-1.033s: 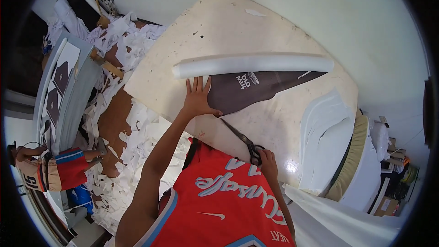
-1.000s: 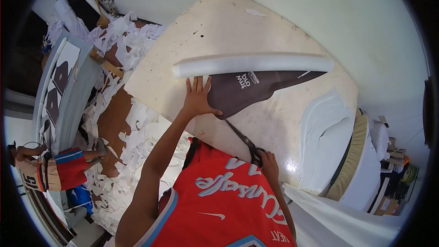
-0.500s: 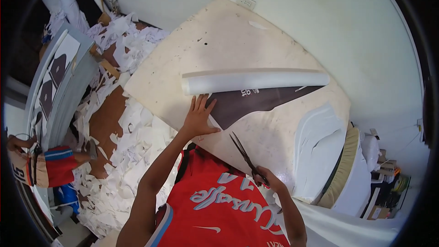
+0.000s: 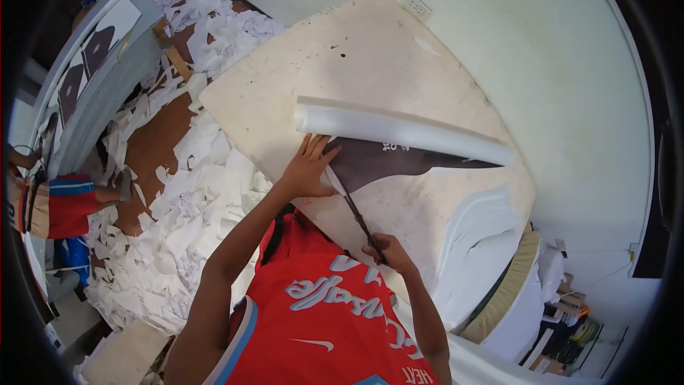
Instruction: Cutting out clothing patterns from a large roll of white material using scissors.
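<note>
A sheet with a dark printed area [image 4: 374, 162] lies on the cream tabletop [image 4: 285, 71], its far side rolled into a long white roll [image 4: 406, 132]. My left hand [image 4: 306, 171] rests flat with fingers spread at the sheet's left end, fingertips close to the roll. In my right hand [image 4: 392, 251] are black-handled scissors [image 4: 360, 221], gripped by the handles. Their blades reach the dark area's near left corner, beside my left hand; whether they are between layers I cannot tell. To the right lies a stack of curved white cut pieces [image 4: 474, 239].
White scraps [image 4: 192, 235] cover much of the brown floor at left. Another person in red shorts [image 4: 71, 203] stands at a second table [image 4: 125, 57] with dark printed pieces. A wall with an outlet [image 4: 417, 7] borders the table. Boxes [image 4: 563, 306] sit at lower right.
The scissors have moved left and up to the sheet's near left corner, their blades closer together. My left hand stays on the sheet. The whole view has shifted and turned slightly.
</note>
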The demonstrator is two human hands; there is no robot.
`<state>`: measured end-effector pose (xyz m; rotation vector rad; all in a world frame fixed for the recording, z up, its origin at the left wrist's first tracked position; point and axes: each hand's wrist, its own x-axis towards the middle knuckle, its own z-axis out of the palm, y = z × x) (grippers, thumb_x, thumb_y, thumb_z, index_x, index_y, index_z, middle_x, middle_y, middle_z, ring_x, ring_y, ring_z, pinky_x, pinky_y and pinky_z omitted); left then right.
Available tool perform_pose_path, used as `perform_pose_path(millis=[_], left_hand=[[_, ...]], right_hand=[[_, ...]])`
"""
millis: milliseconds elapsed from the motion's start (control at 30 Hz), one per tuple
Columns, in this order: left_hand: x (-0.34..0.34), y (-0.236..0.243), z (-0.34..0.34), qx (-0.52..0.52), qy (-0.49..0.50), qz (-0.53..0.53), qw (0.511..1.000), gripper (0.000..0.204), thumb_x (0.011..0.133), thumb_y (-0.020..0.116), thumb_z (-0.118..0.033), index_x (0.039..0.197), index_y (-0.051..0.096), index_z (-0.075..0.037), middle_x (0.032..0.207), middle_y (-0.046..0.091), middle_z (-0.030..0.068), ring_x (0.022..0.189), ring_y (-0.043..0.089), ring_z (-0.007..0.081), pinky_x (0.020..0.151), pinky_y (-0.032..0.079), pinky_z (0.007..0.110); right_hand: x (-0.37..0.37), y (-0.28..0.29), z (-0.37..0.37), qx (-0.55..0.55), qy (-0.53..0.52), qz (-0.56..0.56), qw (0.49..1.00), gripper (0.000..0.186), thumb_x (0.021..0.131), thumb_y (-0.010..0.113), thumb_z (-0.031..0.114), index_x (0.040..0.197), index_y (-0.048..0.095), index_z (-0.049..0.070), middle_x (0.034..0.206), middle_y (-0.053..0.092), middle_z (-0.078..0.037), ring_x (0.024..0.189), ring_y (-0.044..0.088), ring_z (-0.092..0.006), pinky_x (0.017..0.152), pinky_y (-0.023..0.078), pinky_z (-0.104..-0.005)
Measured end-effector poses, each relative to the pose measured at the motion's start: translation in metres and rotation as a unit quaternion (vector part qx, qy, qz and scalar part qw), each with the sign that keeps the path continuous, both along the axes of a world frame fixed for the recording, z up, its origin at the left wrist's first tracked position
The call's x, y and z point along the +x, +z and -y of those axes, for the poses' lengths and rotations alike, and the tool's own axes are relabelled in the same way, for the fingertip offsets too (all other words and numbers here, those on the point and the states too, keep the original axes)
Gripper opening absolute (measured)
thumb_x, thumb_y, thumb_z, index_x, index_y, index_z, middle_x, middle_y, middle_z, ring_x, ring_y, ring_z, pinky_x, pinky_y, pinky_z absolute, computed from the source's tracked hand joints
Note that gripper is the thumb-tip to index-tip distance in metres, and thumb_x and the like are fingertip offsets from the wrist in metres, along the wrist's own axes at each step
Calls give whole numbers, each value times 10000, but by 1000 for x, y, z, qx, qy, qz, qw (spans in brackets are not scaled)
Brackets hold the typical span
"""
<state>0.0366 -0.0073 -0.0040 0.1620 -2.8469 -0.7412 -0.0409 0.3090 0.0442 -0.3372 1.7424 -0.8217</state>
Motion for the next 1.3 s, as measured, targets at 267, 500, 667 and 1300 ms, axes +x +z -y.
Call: perform_pose_path(millis=[267, 500, 667, 1300], left_hand=[[17, 21, -23, 242, 156, -46, 957, 600, 801, 738, -373, 1280, 558, -58, 1332, 489, 205, 1190, 527, 313, 959, 451, 416], [23, 22, -37, 499, 225, 171, 819, 383, 936, 610, -285, 817, 647, 78, 599, 639, 136, 524, 674, 246, 486, 525, 353], [21, 25, -47, 530, 227, 209, 790, 419, 961, 581, -302, 840, 645, 94, 657, 669, 160, 446, 643, 239, 410, 497, 333], [21, 6, -59, 567, 265, 133, 769, 249, 882, 609, -148, 760, 615, 69, 618, 651, 146, 479, 646, 214, 435, 509, 330]], right_hand=[[1, -4, -2, 22, -13, 20, 999, 242, 858, 778, 223, 785, 629, 46, 626, 538, 31, 537, 467, -66, 500, 345, -247], [12, -21, -2, -36, 3, -3, 999, 244, 871, 761, 213, 790, 638, 18, 680, 575, 40, 632, 496, -57, 568, 395, -243], [18, -27, 2, -68, -26, 22, 997, 230, 877, 748, 197, 790, 634, 17, 675, 570, 47, 629, 485, -54, 554, 386, -244], [5, -19, 30, -51, -3, 17, 999, 296, 886, 738, 241, 720, 604, 36, 553, 511, 22, 492, 470, -68, 469, 338, -238]])
